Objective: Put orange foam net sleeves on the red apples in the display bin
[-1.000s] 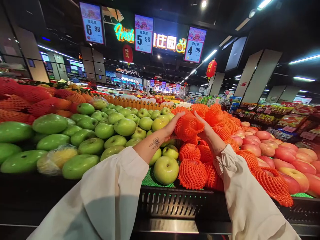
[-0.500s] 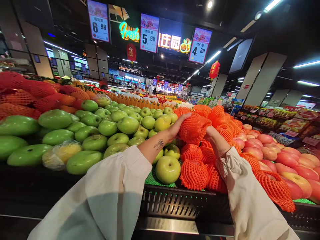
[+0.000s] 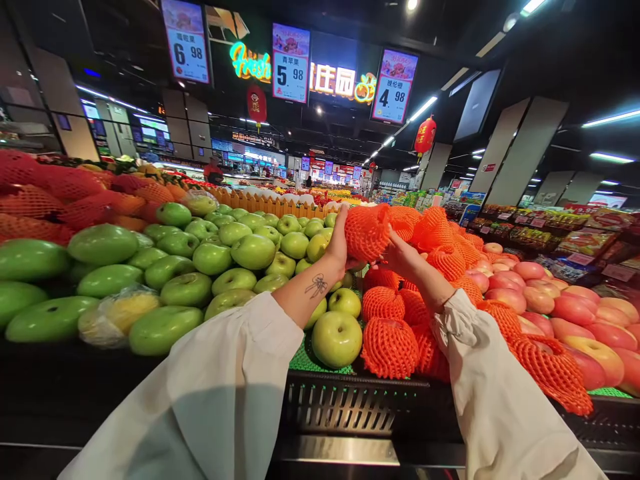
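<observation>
Between my two hands is a round fruit in an orange foam net (image 3: 367, 233), held above the stack. My left hand (image 3: 339, 243) grips its left side, thumb pointing up; most of its fingers are hidden behind the fruit. Closed at the lower right of the net is my right hand (image 3: 400, 257), its fingertips partly hidden. Below lie more netted fruits (image 3: 390, 348) in the same orange foam. Beside them, to the left, are bare green apples (image 3: 337, 339).
Large green mangoes (image 3: 107, 243) and a plastic-wrapped yellow fruit (image 3: 120, 315) lie at left. Pink-red apples (image 3: 577, 313) fill the right side. A black slotted display edge (image 3: 345, 407) runs along the front. Price signs (image 3: 291, 63) hang overhead.
The netted fruit has shifted slightly left and turned in my hands. My left thumb moved from across its top to its left side. More of my right hand now shows.
</observation>
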Action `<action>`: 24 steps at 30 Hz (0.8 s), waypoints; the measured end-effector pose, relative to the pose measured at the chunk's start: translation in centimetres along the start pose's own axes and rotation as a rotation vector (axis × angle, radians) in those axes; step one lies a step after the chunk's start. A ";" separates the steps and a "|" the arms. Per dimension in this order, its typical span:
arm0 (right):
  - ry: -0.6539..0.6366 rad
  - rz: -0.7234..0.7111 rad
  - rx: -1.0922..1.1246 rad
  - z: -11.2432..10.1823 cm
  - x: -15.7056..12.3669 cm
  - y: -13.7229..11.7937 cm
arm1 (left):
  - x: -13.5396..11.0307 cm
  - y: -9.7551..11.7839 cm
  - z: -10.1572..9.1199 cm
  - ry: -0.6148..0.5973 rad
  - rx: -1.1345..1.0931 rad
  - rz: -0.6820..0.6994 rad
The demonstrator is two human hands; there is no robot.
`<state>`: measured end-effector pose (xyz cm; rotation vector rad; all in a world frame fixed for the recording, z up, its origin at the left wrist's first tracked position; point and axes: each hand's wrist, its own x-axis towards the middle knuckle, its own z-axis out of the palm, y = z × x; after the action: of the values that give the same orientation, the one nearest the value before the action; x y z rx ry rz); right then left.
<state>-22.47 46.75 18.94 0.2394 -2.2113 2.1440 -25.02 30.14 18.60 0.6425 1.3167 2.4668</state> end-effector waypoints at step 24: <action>-0.196 0.077 0.066 -1.3 -1.6 -0.7 | -0.5 0.4 0.9 0.067 -0.021 0.124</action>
<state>-20.86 48.17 19.45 0.3898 -2.2874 2.3301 -24.13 30.33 19.18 0.6611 1.3104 2.6190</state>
